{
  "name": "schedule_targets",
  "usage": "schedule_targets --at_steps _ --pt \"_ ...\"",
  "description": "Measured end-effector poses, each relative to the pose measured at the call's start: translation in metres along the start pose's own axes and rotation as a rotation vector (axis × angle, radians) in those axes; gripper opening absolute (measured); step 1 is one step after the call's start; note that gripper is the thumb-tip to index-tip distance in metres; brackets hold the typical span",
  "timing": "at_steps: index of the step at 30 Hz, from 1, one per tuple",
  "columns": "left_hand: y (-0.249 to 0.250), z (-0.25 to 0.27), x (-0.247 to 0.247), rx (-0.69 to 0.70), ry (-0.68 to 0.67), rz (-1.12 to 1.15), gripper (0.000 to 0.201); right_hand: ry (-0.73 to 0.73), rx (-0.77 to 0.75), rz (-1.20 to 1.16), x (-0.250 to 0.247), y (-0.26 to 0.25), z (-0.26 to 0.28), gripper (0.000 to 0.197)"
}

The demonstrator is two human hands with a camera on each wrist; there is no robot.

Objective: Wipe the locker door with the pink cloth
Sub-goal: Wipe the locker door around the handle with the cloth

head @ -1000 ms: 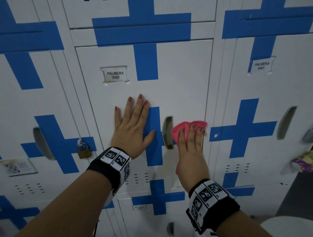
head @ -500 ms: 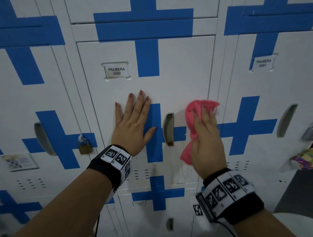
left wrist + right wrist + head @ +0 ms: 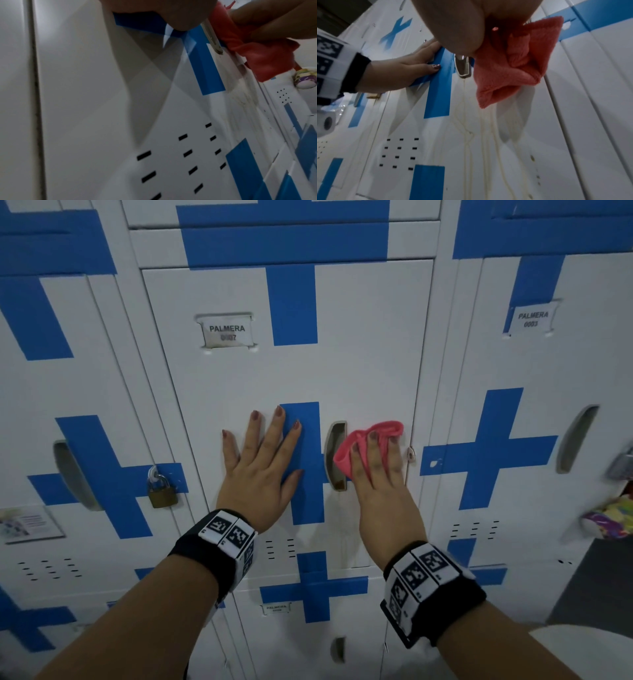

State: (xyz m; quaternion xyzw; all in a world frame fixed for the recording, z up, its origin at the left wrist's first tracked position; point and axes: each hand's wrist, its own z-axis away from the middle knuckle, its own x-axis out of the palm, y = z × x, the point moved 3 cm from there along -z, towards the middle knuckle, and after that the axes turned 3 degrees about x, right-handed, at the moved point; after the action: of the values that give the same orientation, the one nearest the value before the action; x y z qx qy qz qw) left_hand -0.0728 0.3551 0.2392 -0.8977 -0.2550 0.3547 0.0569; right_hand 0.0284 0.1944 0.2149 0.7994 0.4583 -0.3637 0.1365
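Head view gives me the left hand (image 3: 260, 470) spread flat on the locker door (image 3: 342, 364), just left of the recessed handle (image 3: 331, 446). Right of that handle, the right hand (image 3: 380, 484) presses the bunched pink cloth (image 3: 344, 453) against the door with straight fingers (yellowish drip streaks (image 3: 465, 121) run below the handle).

Head view evenly lit, edges bowed; wrist views were dimmer, blurry, with overlapping shadows on the locker door (image 3: 102, 94).
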Motion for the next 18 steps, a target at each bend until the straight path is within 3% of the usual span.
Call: schedule_targets --at_steps 11,18 --pt "0.0 0.0 0.002 -0.001 0.019 -0.001 0.07 -0.034 -0.059 0.089 0.02 0.01 0.026 0.104" --pt "0.0 0.0 0.002 -0.007 0.004 -0.013 0.07 -0.086 -0.082 0.134 0.03 0.019 0.042 0.098"
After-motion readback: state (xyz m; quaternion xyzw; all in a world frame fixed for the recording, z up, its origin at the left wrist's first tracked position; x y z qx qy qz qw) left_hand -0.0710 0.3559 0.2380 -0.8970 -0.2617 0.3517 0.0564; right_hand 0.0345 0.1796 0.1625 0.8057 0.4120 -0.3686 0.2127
